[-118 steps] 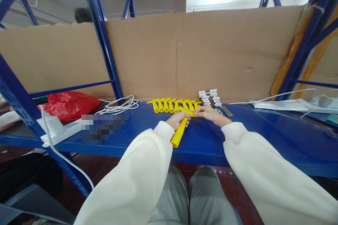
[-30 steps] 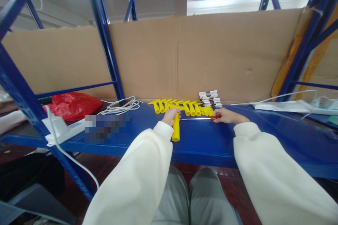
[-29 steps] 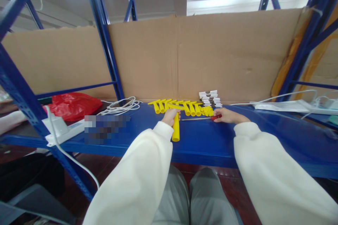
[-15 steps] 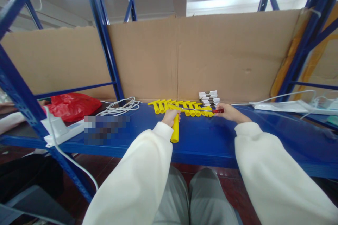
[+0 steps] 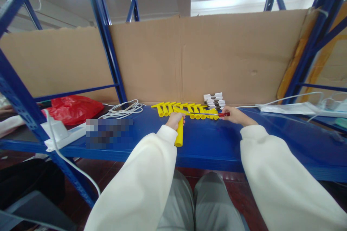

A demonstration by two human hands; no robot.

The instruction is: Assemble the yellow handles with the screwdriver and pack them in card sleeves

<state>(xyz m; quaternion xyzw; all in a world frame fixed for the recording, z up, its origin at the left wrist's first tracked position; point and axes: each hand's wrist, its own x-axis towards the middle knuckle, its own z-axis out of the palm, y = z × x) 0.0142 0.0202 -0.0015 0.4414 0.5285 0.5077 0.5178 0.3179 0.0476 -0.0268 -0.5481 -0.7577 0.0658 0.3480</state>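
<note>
My left hand point(image 5: 175, 120) is closed around a yellow plastic piece point(image 5: 179, 136) with a round tubular handle that points down toward me. In my right hand point(image 5: 235, 114) is the red handle of a screwdriver point(image 5: 202, 113). Its long metal shaft runs leftward, and the tip meets the head of the yellow piece near my left fingers; the exact contact is too small to tell. Behind both hands, a row of similar yellow pieces point(image 5: 166, 110) lies on the blue shelf point(image 5: 211, 144). A stack of white packets with dark bands point(image 5: 214, 100) stands behind the row's right end.
A cardboard panel point(image 5: 230, 54) closes off the back. On the left are a power strip point(image 5: 65, 137), coiled white cable point(image 5: 127, 108) and a red plastic bag point(image 5: 73, 109). Another white strip point(image 5: 287, 109) and cables lie at right. Blue uprights point(image 5: 105, 36) frame the shelf.
Almost nothing differs. Both hands, the yellow piece and the screwdriver keep their places; the whole view has shifted very slightly.
</note>
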